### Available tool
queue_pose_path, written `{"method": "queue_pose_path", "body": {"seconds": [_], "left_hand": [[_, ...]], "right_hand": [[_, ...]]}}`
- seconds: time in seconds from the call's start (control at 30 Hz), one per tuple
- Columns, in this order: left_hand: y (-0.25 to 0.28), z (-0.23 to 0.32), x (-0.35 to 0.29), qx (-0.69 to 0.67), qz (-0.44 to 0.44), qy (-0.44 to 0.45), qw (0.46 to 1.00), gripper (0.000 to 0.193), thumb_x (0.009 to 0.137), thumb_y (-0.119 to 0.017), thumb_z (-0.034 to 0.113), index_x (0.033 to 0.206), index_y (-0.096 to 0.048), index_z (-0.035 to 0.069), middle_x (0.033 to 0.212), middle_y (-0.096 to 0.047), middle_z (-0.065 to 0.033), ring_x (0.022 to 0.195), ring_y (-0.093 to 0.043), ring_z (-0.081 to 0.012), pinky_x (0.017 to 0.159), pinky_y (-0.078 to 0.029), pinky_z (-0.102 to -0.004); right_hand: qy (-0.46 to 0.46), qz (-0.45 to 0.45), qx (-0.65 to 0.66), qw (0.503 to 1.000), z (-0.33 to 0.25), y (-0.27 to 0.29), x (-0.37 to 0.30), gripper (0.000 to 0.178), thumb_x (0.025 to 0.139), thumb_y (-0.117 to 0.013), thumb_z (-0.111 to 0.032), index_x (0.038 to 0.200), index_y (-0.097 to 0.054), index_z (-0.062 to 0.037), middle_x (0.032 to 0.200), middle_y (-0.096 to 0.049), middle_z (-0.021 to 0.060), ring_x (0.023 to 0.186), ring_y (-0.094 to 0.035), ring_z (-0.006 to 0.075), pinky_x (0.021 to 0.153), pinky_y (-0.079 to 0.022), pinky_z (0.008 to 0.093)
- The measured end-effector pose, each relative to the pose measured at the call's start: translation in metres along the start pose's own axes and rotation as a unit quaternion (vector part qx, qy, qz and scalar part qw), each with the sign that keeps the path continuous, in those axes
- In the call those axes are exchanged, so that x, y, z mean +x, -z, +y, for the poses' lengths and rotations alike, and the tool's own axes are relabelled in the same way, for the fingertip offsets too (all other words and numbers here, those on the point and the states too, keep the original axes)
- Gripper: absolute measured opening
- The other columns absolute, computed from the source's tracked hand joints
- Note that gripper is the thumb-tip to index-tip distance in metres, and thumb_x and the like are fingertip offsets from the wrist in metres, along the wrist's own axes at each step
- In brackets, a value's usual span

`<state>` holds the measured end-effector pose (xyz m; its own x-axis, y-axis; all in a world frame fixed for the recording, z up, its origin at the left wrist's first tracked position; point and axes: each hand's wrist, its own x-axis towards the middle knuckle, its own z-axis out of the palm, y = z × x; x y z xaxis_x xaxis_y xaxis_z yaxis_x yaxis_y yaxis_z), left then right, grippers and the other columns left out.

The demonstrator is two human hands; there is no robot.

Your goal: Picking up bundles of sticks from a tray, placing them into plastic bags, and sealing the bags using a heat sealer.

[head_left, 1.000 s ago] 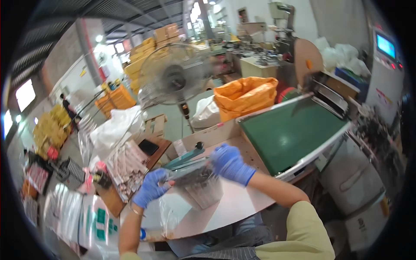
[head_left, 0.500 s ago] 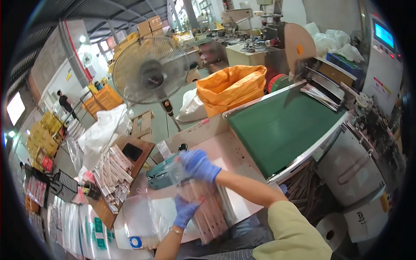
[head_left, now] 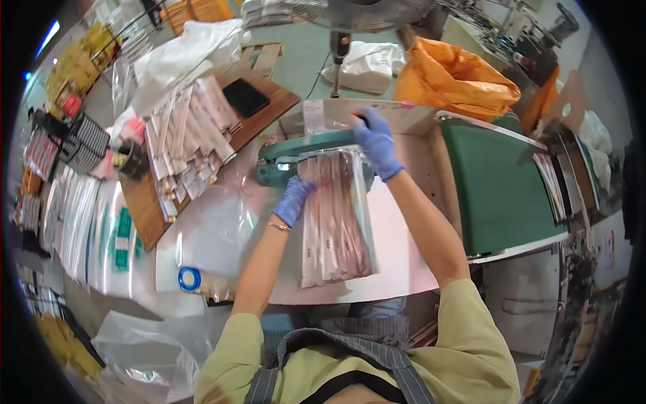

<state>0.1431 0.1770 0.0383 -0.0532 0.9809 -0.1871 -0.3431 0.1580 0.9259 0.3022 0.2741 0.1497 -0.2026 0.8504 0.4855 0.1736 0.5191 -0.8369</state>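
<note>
Fingers of the left hand [head_left: 293,202] clasp bagged strips [head_left: 334,225]; the right hand [head_left: 378,145] curls over the teal lever [head_left: 309,144].

A wooden pallet [head_left: 269,59] lies on grey-green floor [head_left: 300,46]; pale wall [head_left: 602,44] rises far right.

The blue-gloved left hand [head_left: 295,200] holds the left side of a clear bag [head_left: 362,225] full of long, flat strips [head_left: 331,232]. The blue-gloved right hand [head_left: 378,145] grips the right end of the long arm [head_left: 311,144] of a blue-green machine [head_left: 274,175]. The top of the bag is up against this machine, which sits on a white table [head_left: 402,246]. To the left, more strips [head_left: 188,131] lie in a messy pile on a brown board [head_left: 268,121], next to a flat black thing [head_left: 245,98]. A blue ring [head_left: 182,278] is near the table's front. A green belt [head_left: 501,188] is on the right
</note>
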Motion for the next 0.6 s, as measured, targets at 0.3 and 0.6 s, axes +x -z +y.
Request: {"method": "queue_pose_path", "body": {"seconds": [0.3, 0.6], "left_hand": [[0.037, -0.069, -0.067, 0.104, 0.074, 0.074, 0.989, 0.069, 0.063, -0.076, 0.040, 0.106, -0.049, -0.006, 0.094, -0.059, -0.0085, 0.082, -0.053, -0.0179, 0.074, -0.045, -0.0307], [0.027, -0.142, -0.224, 0.373, 0.167, -0.043, 0.912, 0.055, 0.080, -0.060, 0.031, 0.119, -0.042, -0.004, 0.108, -0.055, -0.0197, 0.099, -0.054, -0.0273, 0.084, -0.042, -0.0336]], "right_hand": [[-0.201, 0.054, 0.195, 0.959, 0.115, 0.003, -0.057, 0.012, 0.080, -0.059, -0.014, 0.089, -0.061, -0.0049, 0.074, -0.060, 0.0029, 0.064, -0.054, 0.0082, 0.060, -0.044, 0.0213], [-0.170, 0.079, 0.257, 0.948, 0.104, -0.008, -0.039, 0.013, 0.080, -0.061, -0.013, 0.089, -0.062, -0.0033, 0.077, -0.061, 0.0043, 0.067, -0.055, 0.0103, 0.065, -0.044, 0.0222]]}}
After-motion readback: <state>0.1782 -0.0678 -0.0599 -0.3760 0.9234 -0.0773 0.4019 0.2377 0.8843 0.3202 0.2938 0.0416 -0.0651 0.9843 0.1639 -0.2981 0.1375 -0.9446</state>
